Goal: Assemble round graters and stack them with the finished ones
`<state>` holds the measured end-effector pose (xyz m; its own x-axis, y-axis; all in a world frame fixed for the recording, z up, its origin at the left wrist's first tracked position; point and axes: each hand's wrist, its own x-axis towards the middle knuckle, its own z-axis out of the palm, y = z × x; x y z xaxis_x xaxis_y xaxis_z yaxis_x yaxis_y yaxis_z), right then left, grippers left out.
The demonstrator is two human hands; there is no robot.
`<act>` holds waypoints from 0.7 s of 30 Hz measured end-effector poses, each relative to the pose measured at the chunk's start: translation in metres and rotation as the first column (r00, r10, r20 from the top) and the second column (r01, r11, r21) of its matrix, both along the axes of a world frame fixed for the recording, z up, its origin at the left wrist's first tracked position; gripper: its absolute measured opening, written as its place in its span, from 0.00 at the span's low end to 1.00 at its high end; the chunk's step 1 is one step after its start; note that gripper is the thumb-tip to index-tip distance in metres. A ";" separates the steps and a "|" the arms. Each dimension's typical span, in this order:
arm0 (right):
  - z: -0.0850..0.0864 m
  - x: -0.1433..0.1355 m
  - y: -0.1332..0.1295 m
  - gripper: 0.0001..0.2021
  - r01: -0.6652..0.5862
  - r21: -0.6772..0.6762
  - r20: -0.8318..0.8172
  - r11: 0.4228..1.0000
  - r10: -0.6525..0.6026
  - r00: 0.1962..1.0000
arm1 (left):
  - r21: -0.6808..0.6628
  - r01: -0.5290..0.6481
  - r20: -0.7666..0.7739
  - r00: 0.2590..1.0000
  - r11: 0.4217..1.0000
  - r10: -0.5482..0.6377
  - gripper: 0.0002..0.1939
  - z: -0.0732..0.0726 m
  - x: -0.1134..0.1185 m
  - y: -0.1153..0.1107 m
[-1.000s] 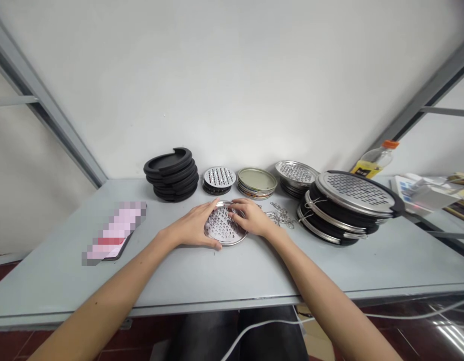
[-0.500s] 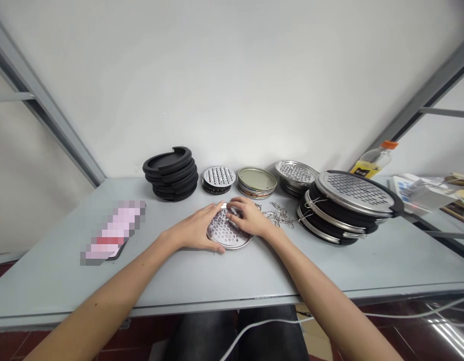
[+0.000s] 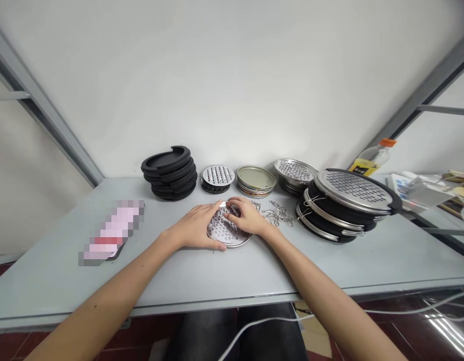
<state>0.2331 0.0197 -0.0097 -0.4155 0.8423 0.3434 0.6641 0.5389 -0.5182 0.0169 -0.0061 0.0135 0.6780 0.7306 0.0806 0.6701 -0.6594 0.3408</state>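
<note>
A round metal grater disc (image 3: 227, 231) with a raised rim lies on the grey table, between my hands. My left hand (image 3: 200, 228) wraps round its left edge, thumb at the near rim and fingers at the far side. Over the disc's upper right part rests my right hand (image 3: 247, 215), its fingers bent toward a small bright metal piece at the far rim; the fingertips are partly hidden. Just right of my right hand lies a loose pile of wire clips (image 3: 279, 214).
Along the wall stand black rings (image 3: 169, 173), small grater discs (image 3: 218, 176), greenish lids (image 3: 256, 178) and rimmed graters (image 3: 295, 171). A tall stack of assembled graters (image 3: 354, 193), a bottle (image 3: 371, 159) and a box are at right, a blurred phone (image 3: 113, 230) at left.
The fingers of my right hand have drawn slightly closer together near the far rim. My left hand keeps its hold, and the view has shifted very slightly.
</note>
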 end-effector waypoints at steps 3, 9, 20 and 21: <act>-0.002 -0.001 0.001 0.12 0.009 0.020 -0.025 1.000 -0.008 1.000 | 0.016 -0.019 -0.012 1.000 1.000 0.020 0.63 0.001 0.001 -0.001; -0.003 -0.002 0.001 0.12 0.039 0.025 -0.069 0.999 -0.037 0.997 | 0.038 -0.041 -0.020 0.999 0.998 0.042 0.63 0.001 0.003 -0.001; -0.004 -0.001 0.000 0.23 0.077 -0.064 -0.075 0.995 -0.082 0.994 | -0.007 -0.071 -0.008 0.997 0.997 0.071 0.65 0.003 0.004 -0.002; -0.004 -0.001 0.000 0.23 0.081 -0.066 -0.075 0.995 -0.086 0.993 | -0.007 -0.072 -0.011 0.997 0.997 0.072 0.65 0.003 0.004 -0.002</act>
